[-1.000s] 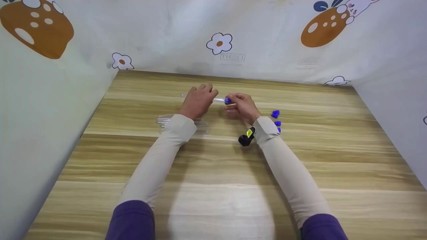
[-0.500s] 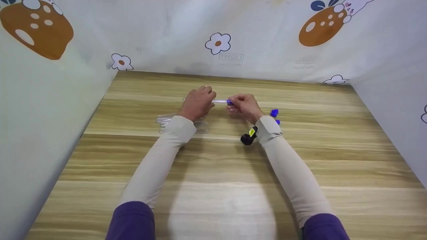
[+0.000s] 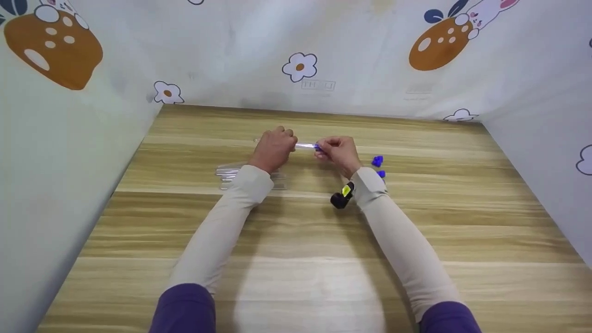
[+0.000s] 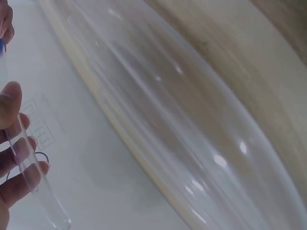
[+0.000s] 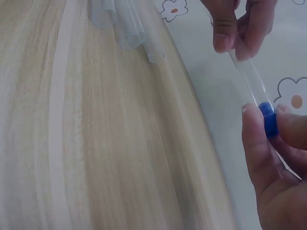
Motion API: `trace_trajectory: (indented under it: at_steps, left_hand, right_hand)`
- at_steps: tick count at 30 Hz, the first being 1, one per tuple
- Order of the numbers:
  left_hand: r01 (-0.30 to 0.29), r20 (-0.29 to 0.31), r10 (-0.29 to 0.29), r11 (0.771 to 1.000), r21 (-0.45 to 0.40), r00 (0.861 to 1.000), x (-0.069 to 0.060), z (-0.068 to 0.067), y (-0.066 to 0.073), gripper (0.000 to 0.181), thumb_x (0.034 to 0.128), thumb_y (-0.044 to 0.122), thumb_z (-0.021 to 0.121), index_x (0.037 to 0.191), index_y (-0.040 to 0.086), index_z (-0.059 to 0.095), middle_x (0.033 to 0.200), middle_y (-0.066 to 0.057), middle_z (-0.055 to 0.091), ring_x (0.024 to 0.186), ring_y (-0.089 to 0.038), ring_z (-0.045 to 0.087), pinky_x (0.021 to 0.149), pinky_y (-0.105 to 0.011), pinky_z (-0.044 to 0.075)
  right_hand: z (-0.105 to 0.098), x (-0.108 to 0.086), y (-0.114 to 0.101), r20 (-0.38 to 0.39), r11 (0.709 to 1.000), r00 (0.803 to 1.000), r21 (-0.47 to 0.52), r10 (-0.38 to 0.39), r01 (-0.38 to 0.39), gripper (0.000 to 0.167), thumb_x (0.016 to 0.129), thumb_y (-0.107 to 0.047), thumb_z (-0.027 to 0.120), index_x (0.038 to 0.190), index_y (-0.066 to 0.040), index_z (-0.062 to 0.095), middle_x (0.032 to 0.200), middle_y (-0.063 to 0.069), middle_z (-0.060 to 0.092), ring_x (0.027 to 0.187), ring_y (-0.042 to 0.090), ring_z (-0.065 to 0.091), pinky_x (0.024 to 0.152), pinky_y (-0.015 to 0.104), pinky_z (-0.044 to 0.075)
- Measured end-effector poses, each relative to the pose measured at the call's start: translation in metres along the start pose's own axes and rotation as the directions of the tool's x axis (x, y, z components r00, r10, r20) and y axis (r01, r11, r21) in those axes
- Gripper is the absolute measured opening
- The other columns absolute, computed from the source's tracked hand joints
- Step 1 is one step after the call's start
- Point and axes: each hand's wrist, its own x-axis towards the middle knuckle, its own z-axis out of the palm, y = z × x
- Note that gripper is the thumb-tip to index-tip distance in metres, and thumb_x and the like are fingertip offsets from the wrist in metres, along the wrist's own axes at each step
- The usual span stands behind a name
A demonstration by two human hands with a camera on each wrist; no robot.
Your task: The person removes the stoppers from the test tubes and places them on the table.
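A clear test tube is held lengthwise between my two hands above the table. My left hand grips its middle between thumb and fingers; the rounded end of the test tube sticks out past them in the left wrist view. At the other end sits a blue cap, which my right hand pinches between thumb and fingers. In the right wrist view the cap is at the tube's mouth. How deep it sits I cannot tell.
Several clear test tubes lie on the wooden table, partly under my left wrist. Several loose blue caps lie right of my right hand. A black wrist camera hangs by the right sleeve. Patterned walls stand behind and beside.
My right fingers have closed in around the blue cap at the tube's mouth. Both hands keep nearly the same place, and the head view has tilted slightly.
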Motion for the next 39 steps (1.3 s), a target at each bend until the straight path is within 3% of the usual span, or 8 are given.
trace_trajectory:
  at_steps: [3,9,15,19,27,39]
  left_hand:
    - [0.002,0.002,-0.002,1.0,-0.006,1.0,0.0,-0.001,0.001,0.013,0.0878,0.014,0.066,0.092,0.004,0.074,0.09,-0.011,0.071,0.081,-0.027,0.066,0.066,-0.041,0.057]
    - [0.015,-0.019,-0.016,0.999,-0.033,1.0,-0.002,-0.001,-0.001,0.013,0.0883,0.014,0.064,0.091,0.004,0.074,0.088,-0.012,0.07,0.079,-0.027,0.066,0.066,-0.04,0.056]
    - [0.011,-0.022,-0.012,0.999,-0.039,1.0,-0.007,0.002,0.0,0.012,0.0875,0.013,0.067,0.092,0.004,0.073,0.087,-0.012,0.069,0.078,-0.026,0.065,0.066,-0.038,0.057]
    - [0.016,-0.044,-0.016,1.0,0.002,0.999,-0.009,0.004,0.002,0.014,0.0858,0.017,0.069,0.091,0.005,0.073,0.086,-0.01,0.068,0.077,-0.024,0.065,0.064,-0.035,0.057]
    - [0.006,-0.075,-0.005,1.0,0.018,0.997,-0.002,0.0,0.003,0.014,0.0848,0.017,0.07,0.09,0.004,0.073,0.085,-0.01,0.067,0.077,-0.025,0.064,0.06,-0.038,0.056]
    - [-0.034,-0.143,0.046,0.996,0.079,0.989,-0.005,0.004,0.01,0.013,0.0822,0.014,0.073,0.09,0.004,0.071,0.085,-0.01,0.067,0.075,-0.024,0.064,0.056,-0.037,0.055]
  right_hand:
    - [0.0,-0.002,0.001,-0.02,0.999,0.999,0.017,-0.035,0.035,0.023,0.09,0.0,0.06,0.109,0.012,0.063,0.076,0.002,0.067,0.062,0.009,0.065,0.07,0.025,0.057]
    - [-0.001,-0.008,0.0,0.013,0.993,0.995,0.065,-0.095,0.094,0.018,0.087,0.003,0.062,0.103,0.011,0.066,0.081,0.006,0.068,0.067,0.01,0.067,0.069,0.022,0.057]
    - [-0.001,-0.005,0.004,0.019,0.998,0.998,0.033,-0.063,0.062,0.031,0.088,0.003,0.061,0.116,0.016,0.057,0.081,0.003,0.066,0.07,0.009,0.067,0.074,0.023,0.056]
    - [-0.002,-0.003,0.006,0.036,0.996,0.997,0.046,-0.073,0.071,0.036,0.087,0.005,0.061,0.119,0.02,0.053,0.08,0.002,0.065,0.071,0.008,0.067,0.074,0.021,0.056]
    - [-0.006,-0.004,-0.002,0.026,0.998,0.998,0.0,-0.06,0.06,0.029,0.089,0.002,0.06,0.116,0.013,0.059,0.084,0.004,0.066,0.071,0.008,0.067,0.072,0.021,0.056]
    - [-0.01,-0.003,0.0,0.05,1.0,0.999,-0.02,0.008,-0.007,0.033,0.093,-0.004,0.057,0.118,0.018,0.054,0.074,0.002,0.067,0.062,0.008,0.066,0.065,0.02,0.056]
